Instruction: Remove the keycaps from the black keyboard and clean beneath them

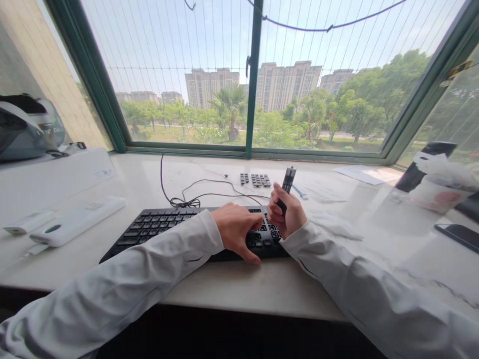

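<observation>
A black keyboard (160,225) lies on the white counter, with bare key sockets showing on its right end. My left hand (235,229) rests over that right part, its thumb stretched toward the front edge and its index finger bent above the keys; the other fingers are partly hidden. My right hand (286,212) is closed around a slim black stick-like tool (289,178), held upright with its flat end up; its exact kind is unclear. Behind the keyboard, loose black keycaps (261,180) sit in rows.
A black cable (187,202) lies coiled behind the keyboard. A blue stick-like item (299,191) and clear plastic film (335,224) lie on the right. A white power strip-like block (77,219) is left, a phone (458,234) far right. The window (250,99) stands behind.
</observation>
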